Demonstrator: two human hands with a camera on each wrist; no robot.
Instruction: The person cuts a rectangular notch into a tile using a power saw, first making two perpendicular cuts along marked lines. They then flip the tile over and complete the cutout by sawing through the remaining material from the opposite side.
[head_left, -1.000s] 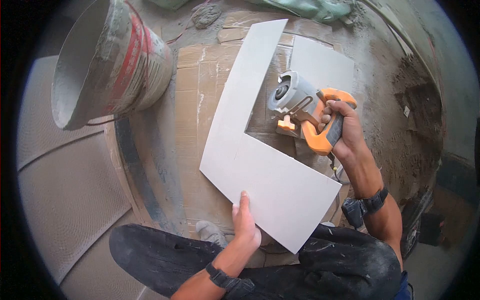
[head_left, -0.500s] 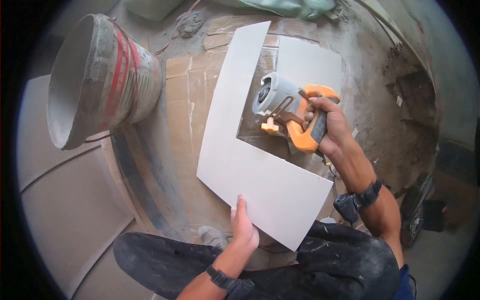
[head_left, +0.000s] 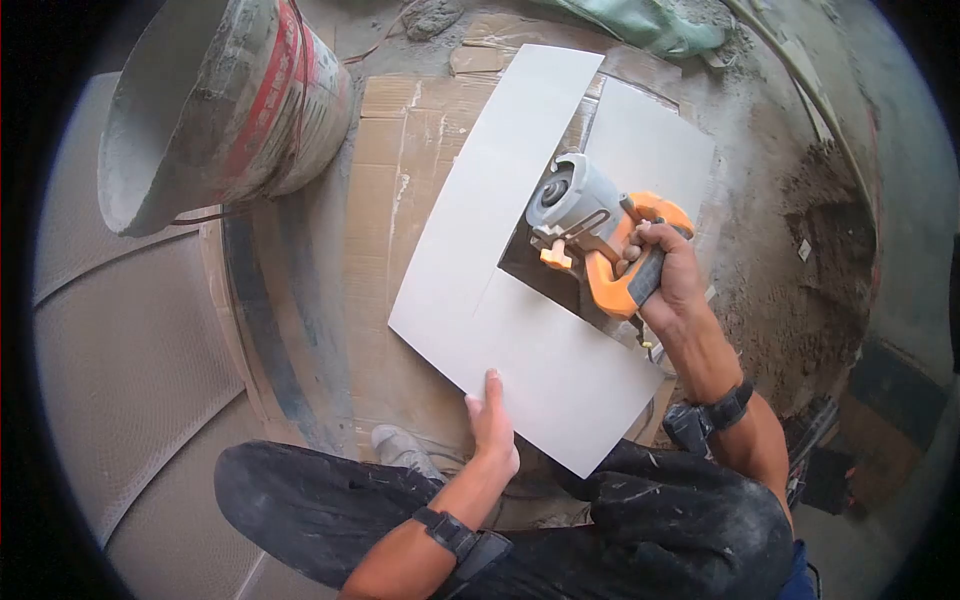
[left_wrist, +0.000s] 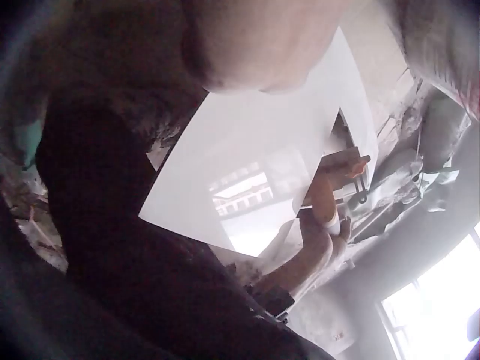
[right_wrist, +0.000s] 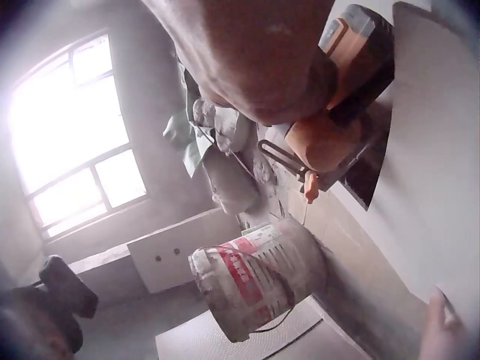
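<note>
A white L-shaped tile [head_left: 585, 385] slants over the cardboard in front of the knees, with a notch cut from its right side. My left hand [head_left: 492, 430] grips its near edge, thumb on the top face and fingers hidden beneath. In my right hand [head_left: 672, 275] is an orange and grey handheld tile saw [head_left: 612, 265], held by its rear handle. The saw's guard and hub lie at the notch, close beside the tile's long arm. In the right wrist view the saw's orange knob [right_wrist: 311, 187] shows, with the tile [right_wrist: 439, 150] at right.
Another white tile [head_left: 655, 135] lies on the cardboard [head_left: 375, 240] beyond the saw. A mortar-caked bucket [head_left: 265, 120] stands at left, near ridged grey panels [head_left: 150, 350]. Green sacking [head_left: 650, 25] is at the back, and rubble and dust [head_left: 820, 240] cover the right.
The head view has shifted slightly. The saw has come closer to the tile's long arm, its guard now right at that edge. Both hands keep their holds.
</note>
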